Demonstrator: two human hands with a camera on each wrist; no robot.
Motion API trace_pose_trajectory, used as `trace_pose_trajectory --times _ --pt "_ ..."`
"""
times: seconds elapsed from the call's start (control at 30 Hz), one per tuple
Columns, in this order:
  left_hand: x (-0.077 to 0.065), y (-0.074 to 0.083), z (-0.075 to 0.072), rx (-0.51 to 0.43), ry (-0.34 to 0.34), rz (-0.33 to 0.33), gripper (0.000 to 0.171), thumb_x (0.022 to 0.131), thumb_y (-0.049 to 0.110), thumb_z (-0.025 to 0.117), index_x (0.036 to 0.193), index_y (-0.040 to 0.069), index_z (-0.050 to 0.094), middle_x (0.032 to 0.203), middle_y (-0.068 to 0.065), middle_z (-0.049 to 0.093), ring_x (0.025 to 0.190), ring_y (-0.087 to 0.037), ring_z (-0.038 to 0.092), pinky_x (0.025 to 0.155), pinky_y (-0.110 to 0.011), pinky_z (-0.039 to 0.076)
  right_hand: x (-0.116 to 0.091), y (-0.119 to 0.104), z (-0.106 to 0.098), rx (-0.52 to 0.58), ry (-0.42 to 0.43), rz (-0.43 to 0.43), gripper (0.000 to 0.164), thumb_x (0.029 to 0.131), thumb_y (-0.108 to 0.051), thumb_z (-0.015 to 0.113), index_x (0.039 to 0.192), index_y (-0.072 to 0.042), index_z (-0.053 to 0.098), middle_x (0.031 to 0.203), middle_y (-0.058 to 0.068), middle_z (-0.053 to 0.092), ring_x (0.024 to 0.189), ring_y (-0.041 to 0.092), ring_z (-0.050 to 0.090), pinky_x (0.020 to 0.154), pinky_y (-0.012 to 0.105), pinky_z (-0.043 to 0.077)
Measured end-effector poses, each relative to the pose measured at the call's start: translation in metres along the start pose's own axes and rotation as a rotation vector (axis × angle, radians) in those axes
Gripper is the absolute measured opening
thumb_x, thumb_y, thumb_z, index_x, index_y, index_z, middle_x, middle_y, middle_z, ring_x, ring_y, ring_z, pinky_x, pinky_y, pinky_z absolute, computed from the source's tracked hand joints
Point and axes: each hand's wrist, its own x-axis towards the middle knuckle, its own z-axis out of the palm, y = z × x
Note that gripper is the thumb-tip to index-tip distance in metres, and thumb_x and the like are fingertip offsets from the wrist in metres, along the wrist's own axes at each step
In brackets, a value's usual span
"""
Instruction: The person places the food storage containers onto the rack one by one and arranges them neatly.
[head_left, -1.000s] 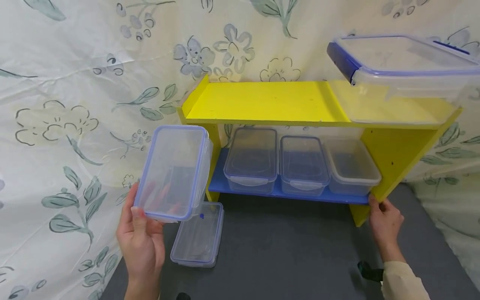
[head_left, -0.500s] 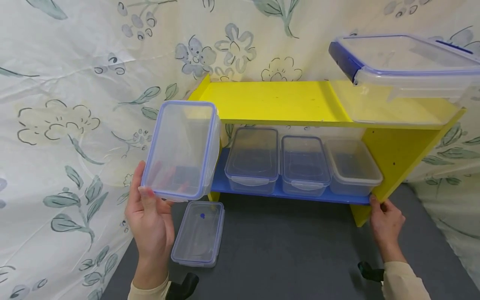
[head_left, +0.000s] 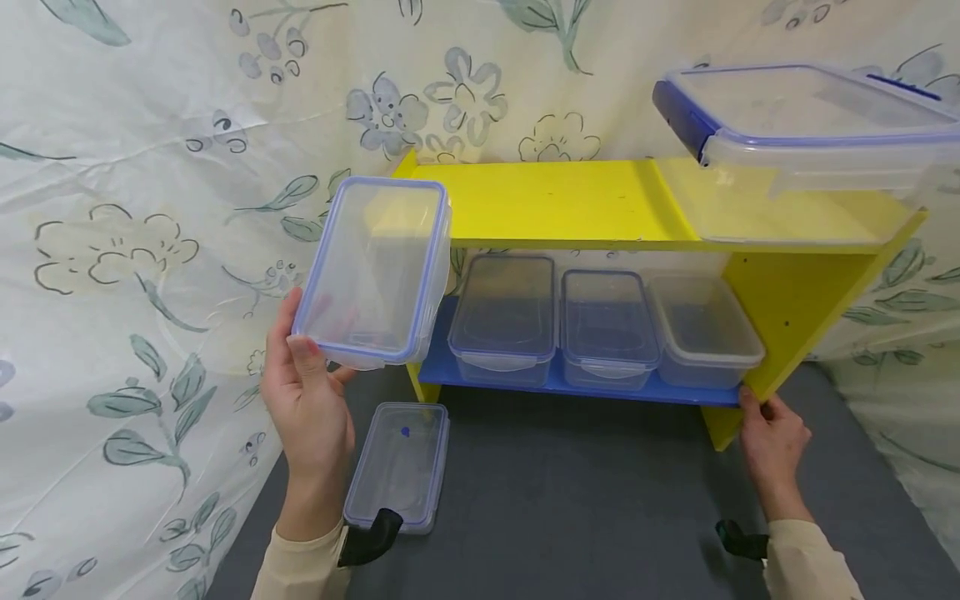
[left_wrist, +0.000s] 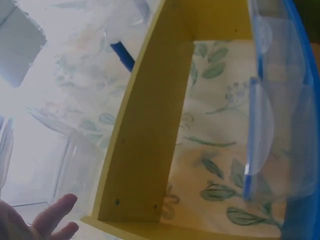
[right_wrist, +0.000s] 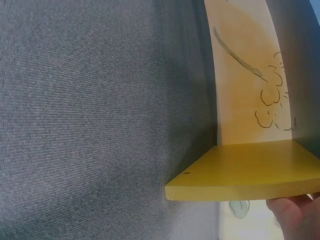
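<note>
My left hand [head_left: 311,408] holds a clear plastic food container [head_left: 375,258] with a blue-rimmed lid by its near lower corner, thumb on the lid side. The container is tilted in front of the left end of a yellow shelf unit [head_left: 540,200]. In the left wrist view, fingers [left_wrist: 56,215] show beside the container [left_wrist: 80,165] at the lower left. My right hand [head_left: 774,437] grips the edge of the unit's right side panel, near the blue lower shelf [head_left: 517,387]. The right wrist view shows this hand [right_wrist: 295,217] at the yellow panel [right_wrist: 250,165], partly cut off.
Two lidded containers [head_left: 502,308] [head_left: 609,321] and one with a pale rim [head_left: 705,321] stand on the lower shelf. A large blue-clipped container [head_left: 810,108] sits on the top right. Another lidded container [head_left: 401,458] lies on the dark table [head_left: 570,500]. Floral cloth [head_left: 150,208] hangs behind.
My left hand has raised the container up and to the right, from beside the unit's left end to in front of its top. The right hand has stayed at the side panel.
</note>
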Motion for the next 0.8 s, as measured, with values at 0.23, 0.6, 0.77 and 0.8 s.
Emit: trace_pose_trajectory --times 0.23,0.6,0.77,0.8 --pt "0.013 0.004 0.005 0.253 -0.034 0.058 0.046 0.098 0.027 0.053 0.141 0.011 0.049 0.129 -0.014 0.055 0.104 -0.024 0.063 0.065 -0.024 0.056 0.001 -0.001 0.001 -0.002 -0.011 0.005 0.043 0.095 -0.048 0.055 0.111 -0.011 0.070 0.061 -0.035 0.046 0.063 -0.005 0.045 0.051 0.017 0.036" --pt "0.044 0.016 0.023 0.520 -0.059 0.104 0.040 0.096 0.041 0.054 0.132 0.026 0.060 0.117 -0.006 0.064 0.080 -0.008 0.072 0.055 -0.025 0.055 0.001 0.000 -0.001 -0.020 0.000 -0.004 0.043 0.094 -0.049 0.055 0.101 -0.009 0.069 0.056 -0.033 0.044 0.059 -0.003 0.042 0.051 0.019 0.034" --pt "0.056 0.016 0.031 0.591 -0.055 0.125 0.036 0.096 0.040 0.055 0.130 0.029 0.062 0.113 -0.009 0.069 0.075 0.000 0.071 0.051 -0.023 0.053 -0.001 0.002 0.001 -0.020 0.014 -0.022 0.041 0.095 -0.045 0.055 0.103 -0.008 0.070 0.057 -0.040 0.041 0.059 -0.008 0.042 0.050 0.017 0.035" --pt "0.059 0.015 0.033 0.606 -0.050 0.133 0.036 0.096 0.040 0.055 0.129 0.029 0.062 0.112 -0.010 0.070 0.075 -0.001 0.071 0.050 -0.022 0.052 -0.001 0.002 0.001 -0.015 0.021 -0.027 0.040 0.095 -0.045 0.056 0.103 -0.008 0.070 0.057 -0.040 0.041 0.059 -0.009 0.042 0.050 0.017 0.034"
